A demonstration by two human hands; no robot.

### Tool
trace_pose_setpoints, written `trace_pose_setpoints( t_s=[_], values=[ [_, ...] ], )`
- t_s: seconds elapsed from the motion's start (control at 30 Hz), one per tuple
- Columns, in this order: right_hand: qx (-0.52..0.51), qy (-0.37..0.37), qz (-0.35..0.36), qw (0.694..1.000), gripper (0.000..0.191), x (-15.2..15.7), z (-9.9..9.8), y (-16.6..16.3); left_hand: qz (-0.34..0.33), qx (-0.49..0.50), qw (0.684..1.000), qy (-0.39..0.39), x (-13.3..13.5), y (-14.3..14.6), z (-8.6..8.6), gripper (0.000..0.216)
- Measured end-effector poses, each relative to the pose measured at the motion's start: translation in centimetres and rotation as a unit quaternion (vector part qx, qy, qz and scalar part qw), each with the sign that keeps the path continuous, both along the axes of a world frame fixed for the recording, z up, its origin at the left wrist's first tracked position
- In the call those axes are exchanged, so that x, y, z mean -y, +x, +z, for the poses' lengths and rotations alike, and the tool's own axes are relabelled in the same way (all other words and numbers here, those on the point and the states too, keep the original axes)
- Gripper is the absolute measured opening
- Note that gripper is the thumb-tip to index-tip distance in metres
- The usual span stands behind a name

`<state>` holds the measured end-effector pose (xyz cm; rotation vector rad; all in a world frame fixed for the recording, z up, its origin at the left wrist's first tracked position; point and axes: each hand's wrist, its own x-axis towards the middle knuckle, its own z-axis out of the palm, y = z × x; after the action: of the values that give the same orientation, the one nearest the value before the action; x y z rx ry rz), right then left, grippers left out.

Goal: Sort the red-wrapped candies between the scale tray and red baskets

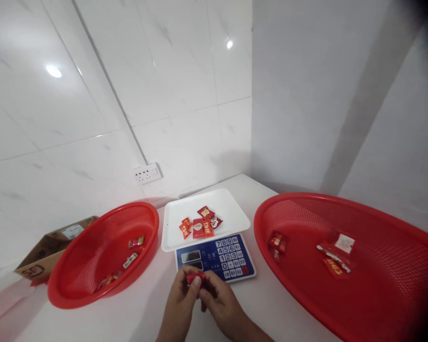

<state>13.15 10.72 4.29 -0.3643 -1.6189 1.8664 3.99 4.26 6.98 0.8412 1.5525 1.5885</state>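
Two hands meet low in the middle of the view, over the white table: the left hand and the right hand both pinch a small red packet between thumbs and fingertips, with the other fingers curled in. The packet is held just above the table, right in front of the blue keypad of a weighing scale. The scale's white tray carries a small cluster of red packets near its front edge. Left of the scale sits a round red basket with a few wrapped sweets low in it; at the right a larger red basket holds several red and white wrappers. A cardboard box lies behind the left basket, and a wall socket is set in the tiled wall above.
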Motion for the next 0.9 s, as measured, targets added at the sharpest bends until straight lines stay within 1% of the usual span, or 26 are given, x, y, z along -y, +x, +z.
trace_pose_setpoints(
  t_s=[0.07, 0.13, 0.23, 0.3, 0.4, 0.47, 0.53, 0.6, 0.67, 0.73, 0.77, 0.83, 0.9],
  values=[
    [0.022, 0.018, -0.002, 1.0, 0.029, -0.1, -0.1, 0.1, -0.017, -0.013, 1.0, -0.005, 0.2, -0.3, -0.4, 0.033],
    [0.049, 0.045, -0.015, 0.998, 0.028, 0.0, -0.5, 0.3, -0.05, -0.029, 0.998, -0.005, 0.4, -0.6, -0.7, 0.034],
    [0.096, 0.111, -0.049, 0.988, 0.027, 0.5, -1.4, 0.7, -0.083, -0.033, 0.996, 0.02, 0.8, -0.8, -1.3, 0.033],
    [0.132, 0.151, -0.068, 0.977, 0.026, 0.9, -1.9, 0.9, -0.071, -0.01, 0.997, 0.035, 1.1, -0.9, -2.1, 0.033],
    [0.188, 0.197, -0.072, 0.959, 0.023, 1.3, -2.0, 1.1, -0.052, 0.076, 0.995, 0.024, 1.0, -1.0, -3.7, 0.035],
    [0.23, 0.231, -0.071, 0.943, 0.021, 1.3, -1.3, 1.2, -0.056, 0.159, 0.986, 0.02, 0.6, -0.9, -4.3, 0.037],
    [0.274, 0.271, -0.077, 0.919, 0.019, 1.1, -0.1, 1.3, -0.06, 0.243, 0.968, 0.033, 0.0, -0.8, -4.4, 0.038],
    [0.306, 0.307, -0.089, 0.897, 0.017, 0.6, 1.4, 1.6, -0.044, 0.314, 0.947, 0.044, -0.6, -0.7, -3.7, 0.038],
    [0.319, 0.325, -0.109, 0.883, 0.02, 0.0, 2.9, 1.9, -0.001, 0.357, 0.933, 0.052, -1.1, -0.8, -2.8, 0.04],
    [0.317, 0.327, -0.151, 0.877, 0.027, -1.1, 4.2, 2.0, 0.041, 0.363, 0.929, 0.065, -1.5, -1.0, -2.4, 0.038],
    [0.313, 0.323, -0.177, 0.875, 0.029, -1.7, 4.9, 2.0, 0.047, 0.355, 0.931, 0.071, -1.6, -1.1, -2.4, 0.037],
    [0.307, 0.317, -0.224, 0.869, 0.03, -3.3, 5.9, 1.5, 0.023, 0.324, 0.943, 0.066, -1.7, -1.1, -3.1, 0.037],
    [0.313, 0.326, -0.25, 0.856, 0.029, -4.9, 6.6, 0.6, -0.033, 0.294, 0.954, 0.04, -1.7, -0.6, -4.4, 0.043]
  ],
)
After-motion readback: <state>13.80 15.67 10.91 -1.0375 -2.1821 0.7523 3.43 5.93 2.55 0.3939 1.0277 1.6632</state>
